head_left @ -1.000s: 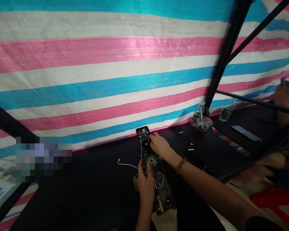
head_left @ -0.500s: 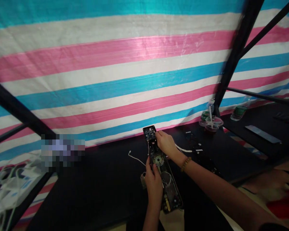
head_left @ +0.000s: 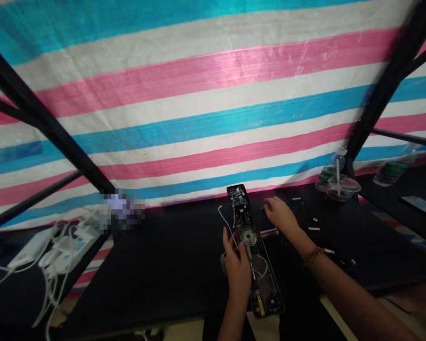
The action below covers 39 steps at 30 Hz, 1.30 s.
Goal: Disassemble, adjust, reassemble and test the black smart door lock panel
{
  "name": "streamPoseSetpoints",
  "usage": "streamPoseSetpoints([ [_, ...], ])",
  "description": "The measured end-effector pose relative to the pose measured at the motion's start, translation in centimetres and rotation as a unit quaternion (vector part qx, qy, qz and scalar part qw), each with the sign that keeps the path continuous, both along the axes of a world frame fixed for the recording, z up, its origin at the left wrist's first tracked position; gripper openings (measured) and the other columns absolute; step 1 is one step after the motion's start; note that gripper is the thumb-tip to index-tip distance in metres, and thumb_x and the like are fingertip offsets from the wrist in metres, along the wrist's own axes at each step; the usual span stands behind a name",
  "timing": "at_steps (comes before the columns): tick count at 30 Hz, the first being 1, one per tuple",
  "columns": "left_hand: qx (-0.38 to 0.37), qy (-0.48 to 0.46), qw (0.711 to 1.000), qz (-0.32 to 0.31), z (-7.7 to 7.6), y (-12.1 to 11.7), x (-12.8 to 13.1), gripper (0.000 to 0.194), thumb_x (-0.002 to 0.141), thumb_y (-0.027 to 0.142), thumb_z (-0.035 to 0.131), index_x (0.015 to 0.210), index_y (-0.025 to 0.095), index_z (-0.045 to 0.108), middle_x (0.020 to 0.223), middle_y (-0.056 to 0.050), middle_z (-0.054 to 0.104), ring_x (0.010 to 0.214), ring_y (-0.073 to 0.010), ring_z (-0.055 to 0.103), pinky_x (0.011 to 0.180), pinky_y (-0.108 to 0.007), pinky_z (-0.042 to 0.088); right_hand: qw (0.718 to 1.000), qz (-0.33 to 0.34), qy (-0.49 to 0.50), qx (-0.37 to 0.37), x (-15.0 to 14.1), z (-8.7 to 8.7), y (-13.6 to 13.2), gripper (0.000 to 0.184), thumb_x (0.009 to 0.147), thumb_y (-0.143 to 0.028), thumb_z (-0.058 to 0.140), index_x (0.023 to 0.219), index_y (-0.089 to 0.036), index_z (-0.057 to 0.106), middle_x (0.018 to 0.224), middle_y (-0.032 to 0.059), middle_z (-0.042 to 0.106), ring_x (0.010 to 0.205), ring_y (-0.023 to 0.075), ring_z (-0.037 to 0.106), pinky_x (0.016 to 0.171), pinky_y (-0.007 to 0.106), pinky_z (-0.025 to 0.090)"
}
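Before a striped tarpaulin [head_left: 199, 113], the open device housing [head_left: 258, 248] lies lengthwise over the black tabletop [head_left: 156, 265], its left edge clamped between the left hand's [head_left: 238, 270] thumb and fingers. Sound handling calls for a steady edge grip, the white wire [head_left: 228, 221] slack, the circuit board [head_left: 238, 196] untouched. The left fingers' undersides are hidden; whether the right hand's [head_left: 282, 215] bunched fingers, beside the housing, pinch anything cannot be determined.
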<state>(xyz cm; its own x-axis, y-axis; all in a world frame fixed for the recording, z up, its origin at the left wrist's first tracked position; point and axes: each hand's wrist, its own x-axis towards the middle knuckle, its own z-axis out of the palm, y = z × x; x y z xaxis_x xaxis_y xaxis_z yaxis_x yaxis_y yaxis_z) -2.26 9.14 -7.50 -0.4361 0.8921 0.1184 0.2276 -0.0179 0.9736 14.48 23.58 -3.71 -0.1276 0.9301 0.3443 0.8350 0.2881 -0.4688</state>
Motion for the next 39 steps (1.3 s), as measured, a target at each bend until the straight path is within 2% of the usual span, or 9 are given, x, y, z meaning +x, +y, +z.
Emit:
streamPoseSetpoints([
  [4, -0.012, -0.012, 1.000, -0.011, 0.0, 0.6, -0.4, 0.064, 0.096, 0.033, 0.047, 0.154, 0.029, 0.021, 0.136, -0.011, 0.064, 0.106, -0.0221, 0.070, 0.091, -0.036, 0.051, 0.974, 0.093, 0.204, 0.020, -2.6, -1.8, -3.4, 0.025, 0.094, -0.029, 0.051, 0.111, -0.018, 0.067, 0.104, 0.0105, 0.068, 0.086, 0.0215, 0.067, 0.080, 0.035, 0.054],
  [8, -0.008, -0.034, 0.999, 0.010, 0.5, 2.5, -1.2, 0.058, 0.095, 0.033, 0.049, 0.149, 0.026, 0.030, 0.132, -0.011, 0.065, 0.108, -0.0215, 0.069, 0.092, -0.034, 0.052, 0.941, 0.105, 0.323, -0.002, -5.3, -3.6, -5.0, 0.043, 0.090, -0.032, 0.055, 0.132, -0.023, 0.055, 0.125, 0.0112, 0.060, 0.108, 0.0251, 0.063, 0.090, 0.041, 0.055],
  [11, 0.037, -0.064, 0.997, 0.001, 1.0, 5.4, -2.3, 0.061, 0.091, 0.033, 0.058, 0.146, 0.024, 0.035, 0.131, -0.014, 0.064, 0.104, -0.0213, 0.070, 0.088, -0.033, 0.054, 0.935, 0.107, 0.337, 0.018, -6.1, -3.8, -3.8, 0.058, 0.083, -0.029, 0.063, 0.139, -0.023, 0.049, 0.134, 0.0125, 0.055, 0.122, 0.0284, 0.055, 0.101, 0.048, 0.049],
  [14, 0.068, -0.098, 0.992, -0.047, 1.4, 9.0, -3.4, 0.064, 0.086, 0.030, 0.066, 0.142, 0.022, 0.039, 0.127, -0.014, 0.066, 0.098, -0.0211, 0.071, 0.086, -0.035, 0.055, 0.926, 0.117, 0.358, 0.014, -6.5, -3.1, -1.8, 0.062, 0.079, -0.028, 0.067, 0.139, -0.023, 0.049, 0.138, 0.0127, 0.052, 0.126, 0.0290, 0.053, 0.104, 0.049, 0.047],
  [19, 0.090, -0.151, 0.976, -0.129, 1.3, 13.0, -4.2, 0.067, 0.078, 0.024, 0.073, 0.138, 0.022, 0.044, 0.119, -0.012, 0.068, 0.100, -0.0221, 0.070, 0.091, -0.038, 0.054, 0.864, 0.108, 0.489, -0.045, -7.1, -2.9, 0.2, 0.057, 0.078, -0.035, 0.070, 0.131, -0.022, 0.054, 0.129, 0.0118, 0.062, 0.118, 0.0282, 0.060, 0.097, 0.046, 0.052],
  [23, 0.117, -0.162, 0.960, -0.194, 1.1, 13.3, -4.4, 0.084, 0.073, 0.020, 0.076, 0.147, 0.024, 0.034, 0.132, -0.012, 0.061, 0.114, -0.0231, 0.065, 0.100, -0.039, 0.050, 0.805, 0.094, 0.574, -0.121, -7.3, -3.7, -0.1, 0.055, 0.075, -0.042, 0.074, 0.124, -0.023, 0.059, 0.109, 0.0087, 0.072, 0.100, 0.0275, 0.068, 0.088, 0.043, 0.055],
  [26, 0.124, -0.163, 0.951, -0.231, 1.1, 12.8, -4.7, 0.092, 0.073, 0.019, 0.075, 0.152, 0.025, 0.027, 0.140, -0.014, 0.056, 0.120, -0.0244, 0.062, 0.103, -0.040, 0.048, 0.775, 0.090, 0.604, -0.162, -7.3, -4.2, -0.4, 0.059, 0.073, -0.045, 0.076, 0.126, -0.025, 0.059, 0.104, 0.0072, 0.075, 0.093, 0.0275, 0.071, 0.082, 0.041, 0.057],
  [34, 0.134, -0.118, 0.959, -0.219, 1.2, 12.3, -5.2, 0.083, 0.079, 0.017, 0.062, 0.155, 0.021, 0.028, 0.138, -0.013, 0.060, 0.117, -0.0234, 0.065, 0.100, -0.036, 0.050, 0.732, 0.090, 0.641, -0.214, -7.6, -5.1, 0.0, 0.057, 0.066, -0.060, 0.076, 0.109, -0.023, 0.068, 0.100, 0.0054, 0.077, 0.097, 0.0304, 0.071, 0.086, 0.042, 0.055],
  [39, 0.137, -0.101, 0.967, -0.188, 1.1, 11.9, -5.3, 0.068, 0.085, 0.023, 0.058, 0.150, 0.016, 0.040, 0.134, -0.013, 0.065, 0.117, -0.0225, 0.065, 0.101, -0.035, 0.049, 0.720, 0.106, 0.644, -0.238, -7.8, -5.4, 0.2, 0.055, 0.070, -0.067, 0.071, 0.100, -0.021, 0.070, 0.096, 0.0059, 0.077, 0.097, 0.0311, 0.071, 0.084, 0.042, 0.056],
])
